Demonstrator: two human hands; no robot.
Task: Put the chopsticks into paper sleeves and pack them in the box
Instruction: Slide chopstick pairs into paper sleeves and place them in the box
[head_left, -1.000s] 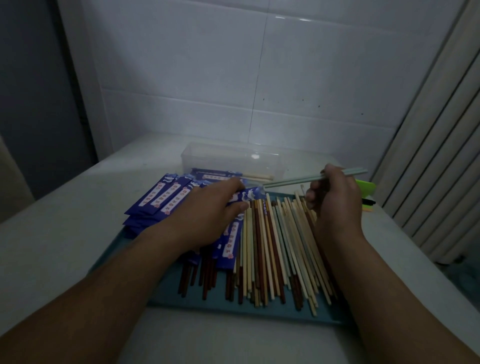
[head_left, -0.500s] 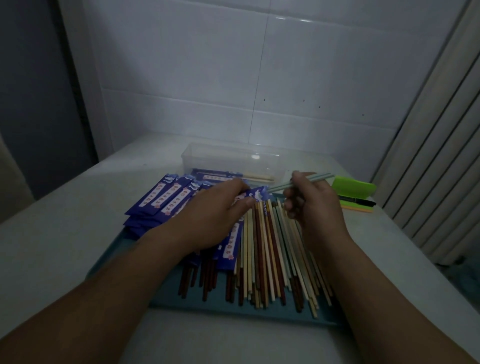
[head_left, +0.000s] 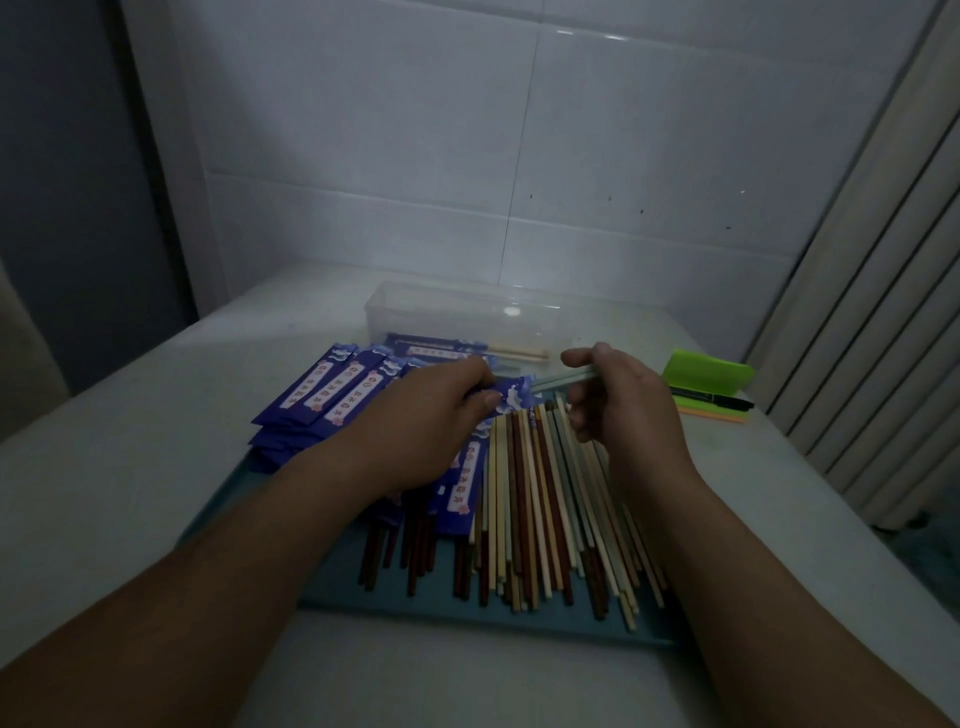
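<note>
My left hand (head_left: 421, 421) pinches the open end of a blue paper sleeve (head_left: 511, 397) over the tray. My right hand (head_left: 623, 400) grips a pair of pale green chopsticks (head_left: 558, 379), whose tips point left into that sleeve's mouth; only a short length shows between hand and sleeve. Loose chopsticks (head_left: 535, 509), pale and dark red, lie in a row on the teal tray (head_left: 426, 597). A stack of blue sleeves (head_left: 332, 389) lies at the tray's far left. Behind stands a clear plastic box (head_left: 457, 312) holding a sleeved pair with wooden ends sticking out.
A green pad (head_left: 709, 371) with a black pen (head_left: 709, 400) on orange paper lies at the right on the white table (head_left: 104, 483). A tiled wall rises behind the box. A ribbed radiator (head_left: 872, 312) stands at the right edge.
My right hand moved left toward my left hand, sliding the pale green chopsticks into the sleeve; much less of them shows now. My left hand stayed holding the sleeve.
</note>
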